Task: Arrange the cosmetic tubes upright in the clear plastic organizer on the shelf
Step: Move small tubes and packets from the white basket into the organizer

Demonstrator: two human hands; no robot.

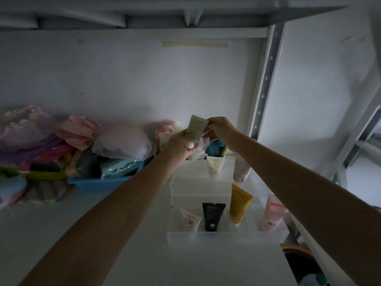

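While both hands meet above the back of the shelf, they hold one pale green tube (197, 127) between them. Its long axis runs nearly upright, leaning slightly, with the flat crimped end at the top and the white cap at the bottom. The left hand (181, 145) wraps its fingers around the lower part and cap. The right hand (221, 129) pinches the upper right corner between thumb and fingertips.

Just below, the clear plastic organizer (216, 237) sits on the white shelf (127, 244). In its front section stand a white floral tube (190, 220), a black tube (213, 216) and a yellow tube (239, 203), crimped ends up. A cream tube (214, 166) stands further back, and a pink bottle (272, 213) stands at the right.

To the left, a blue basket (103, 182) holds colourful soft items. Behind is a plain white wall and a metal upright; the light is dim.
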